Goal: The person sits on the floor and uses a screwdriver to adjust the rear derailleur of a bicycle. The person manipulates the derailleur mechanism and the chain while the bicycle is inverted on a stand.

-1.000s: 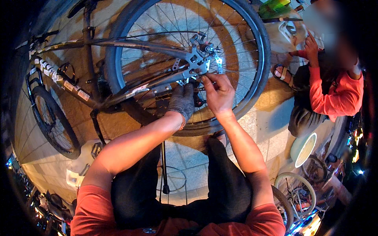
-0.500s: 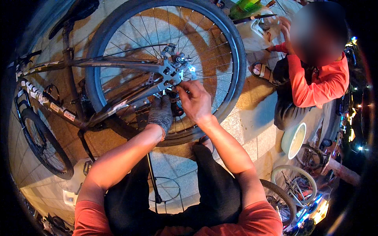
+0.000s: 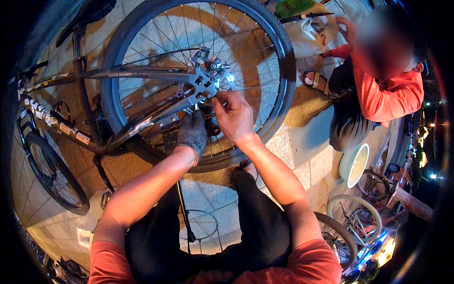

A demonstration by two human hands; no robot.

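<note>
A dark bicycle frame [image 3: 137,73] stretches in from the left, its rear wheel [image 3: 287,71] in front of me. My left hand [image 3: 192,130], in a grey knitted glove, is closed at the lower edge of the silver dropout plate [image 3: 203,86]; its fingertips are partly hidden. Beside it, my bare right hand [image 3: 234,116] pinches close to the wheel's axle, just right of that plate. Whatever lies between its fingertips is too small to make out. The brake caliper [image 3: 202,57] sits above both hands.
At the upper right a person in a red top [image 3: 390,97] crouches with one hand at a clear plastic bag [image 3: 309,33]. A pale basin [image 3: 354,165] and more bicycle wheels [image 3: 354,220] stand at the right. The bicycle's front wheel [image 3: 54,173] is at the left.
My right hand stays by the axle, its fingers slightly shifted. The left hand barely moves. The other person has shifted slightly to the right.
</note>
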